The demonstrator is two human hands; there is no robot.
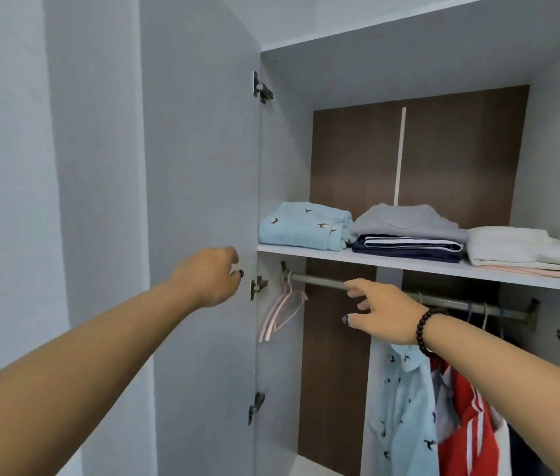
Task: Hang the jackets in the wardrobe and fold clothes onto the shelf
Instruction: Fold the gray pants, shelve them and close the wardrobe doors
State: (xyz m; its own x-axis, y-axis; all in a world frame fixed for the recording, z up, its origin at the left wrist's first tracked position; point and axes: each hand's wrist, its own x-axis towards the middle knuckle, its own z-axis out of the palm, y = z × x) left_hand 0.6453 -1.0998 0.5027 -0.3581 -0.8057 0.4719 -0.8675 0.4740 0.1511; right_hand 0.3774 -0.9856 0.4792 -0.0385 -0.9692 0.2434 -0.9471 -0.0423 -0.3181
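Wardrobe open, door (199,201) swung out to left of the shelf (409,266). On shelf: folded light-blue top (302,228) at left end, grey-over-navy stack (409,231) in middle, white/pink stack (522,250) at right end. Under shelf runs the rail (323,281); pink hangers (283,310) hang empty at its left end, light-blue shirt (402,407) and red jacket (467,424) hang toward the right. Left hand (208,278) against door edge just below shelf level, fingers curled; can't tell if it's gripping anything. Right hand (385,312) w/ bead bracelet (426,333) spread loose in front of rail, holding nothing.
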